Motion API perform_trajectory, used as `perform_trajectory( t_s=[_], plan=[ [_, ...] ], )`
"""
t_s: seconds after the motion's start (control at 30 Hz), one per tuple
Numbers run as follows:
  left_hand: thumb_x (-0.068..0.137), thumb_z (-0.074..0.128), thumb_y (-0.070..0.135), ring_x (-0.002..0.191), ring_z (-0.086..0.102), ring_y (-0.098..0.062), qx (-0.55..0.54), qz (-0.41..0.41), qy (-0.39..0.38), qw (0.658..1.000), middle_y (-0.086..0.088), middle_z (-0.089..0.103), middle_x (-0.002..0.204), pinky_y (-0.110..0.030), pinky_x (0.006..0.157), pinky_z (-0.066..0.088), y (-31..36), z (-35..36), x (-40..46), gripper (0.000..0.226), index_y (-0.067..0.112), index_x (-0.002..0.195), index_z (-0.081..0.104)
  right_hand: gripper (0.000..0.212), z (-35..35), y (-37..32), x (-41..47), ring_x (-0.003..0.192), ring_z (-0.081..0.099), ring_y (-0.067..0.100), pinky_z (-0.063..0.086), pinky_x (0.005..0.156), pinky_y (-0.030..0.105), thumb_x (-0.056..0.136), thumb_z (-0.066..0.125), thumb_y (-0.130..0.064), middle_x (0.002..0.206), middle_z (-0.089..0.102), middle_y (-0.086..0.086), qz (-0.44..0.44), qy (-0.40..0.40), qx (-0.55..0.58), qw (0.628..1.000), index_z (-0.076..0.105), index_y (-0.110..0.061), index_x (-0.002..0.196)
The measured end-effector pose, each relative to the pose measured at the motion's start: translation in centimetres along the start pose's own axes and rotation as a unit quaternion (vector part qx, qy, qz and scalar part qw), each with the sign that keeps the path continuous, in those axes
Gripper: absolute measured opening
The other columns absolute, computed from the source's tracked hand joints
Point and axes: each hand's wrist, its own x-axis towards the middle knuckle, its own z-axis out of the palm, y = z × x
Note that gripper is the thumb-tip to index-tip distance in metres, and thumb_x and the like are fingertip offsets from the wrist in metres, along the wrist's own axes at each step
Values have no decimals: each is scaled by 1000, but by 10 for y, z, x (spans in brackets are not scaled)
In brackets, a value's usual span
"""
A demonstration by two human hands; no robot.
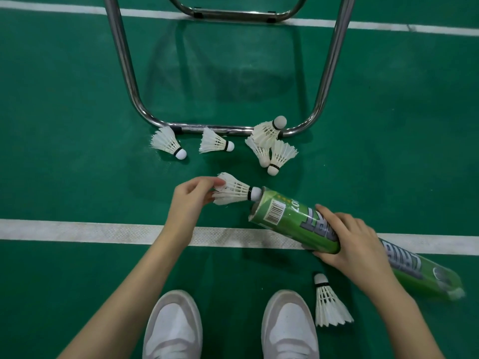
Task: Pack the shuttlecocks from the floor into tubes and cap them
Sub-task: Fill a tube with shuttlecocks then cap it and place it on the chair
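Setting: you stand on an indoor badminton court, probably in a sports hall. Evidence: green textured sports flooring (pixel 77 99) with painted white boundary lines (pixel 77 230); feather shuttlecocks (pixel 216 144) scattered on it; a chromed tubular steel frame (pixel 124 68) resting on the floor, possibly a chair or umpire stand, its top out of view.
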Motion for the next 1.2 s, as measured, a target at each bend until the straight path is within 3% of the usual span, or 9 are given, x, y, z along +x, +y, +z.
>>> perform_trajectory(
  t_s=[0.17,0.27,0.37,0.5,0.7,0.83,0.97,1.1,1.2],
  plan=[
    [93,49,8,84,65,-12,23,7,-37,999,-1,73,91,-21,82,51,-3,5,-15,28,15,82,73,102,2,-12,0,88,58,28,48,75,41,51,86,-44,103,61,5,-13,4,-1,1000,35,-29,138],
    [93,48,6,88,64,-22,-21,-15,-53,998,-8,72,92,-31,84,50,-8,6,-22,33,19,78,75,102,3,-16,-1,89,58,28,48,76,41,52,86,-44,104,61,5,-14,-1,-3,1000,34,-29,138],
    [91,51,8,82,58,-22,-60,-22,-80,995,-10,66,87,-27,77,49,-11,7,-29,30,20,78,75,103,4,-19,0,89,59,29,48,76,42,51,86,-43,104,61,6,-19,3,-4,1000,34,-29,138],
    [79,53,17,75,61,-14,-71,-14,-114,991,-1,68,80,-23,74,50,-11,10,-36,22,25,92,70,103,3,-22,-1,89,59,29,49,76,42,50,86,-43,103,61,6,-22,9,-6,1000,34,-28,138],
    [79,57,16,86,62,-16,-42,12,-144,989,-16,70,91,-28,86,49,-12,13,-41,35,28,112,60,102,-1,-22,-4,88,58,29,49,76,42,52,86,-42,103,60,6,-22,8,-1,1000,33,-30,138],
    [77,56,9,81,63,-11,-34,31,-188,981,-5,72,84,-17,77,48,-11,18,-46,44,26,118,53,101,-4,-24,-3,89,57,29,48,76,42,53,85,-41,104,60,5,-23,13,5,1000,33,-29,138],
    [78,58,6,82,63,-10,2,50,-208,977,-5,72,93,-19,78,48,-9,24,-51,52,38,118,52,99,-6,-26,-2,92,57,29,46,78,42,54,85,-40,106,59,5,-24,16,13,999,32,-31,137],
    [82,59,-10,78,61,-7,36,65,-217,973,-8,67,100,-16,75,48,-3,26,-51,62,36,122,48,100,-8,-25,-4,93,57,29,47,79,42,54,85,-40,107,60,6,-25,19,14,999,32,-31,137],
    [80,61,-9,79,58,-9,79,85,-240,964,-7,61,104,-20,77,50,-3,30,-49,69,37,129,46,100,-9,-26,-6,92,57,29,47,79,41,53,86,-40,107,60,5,-33,16,15,999,32,-31,137]
  ],
)
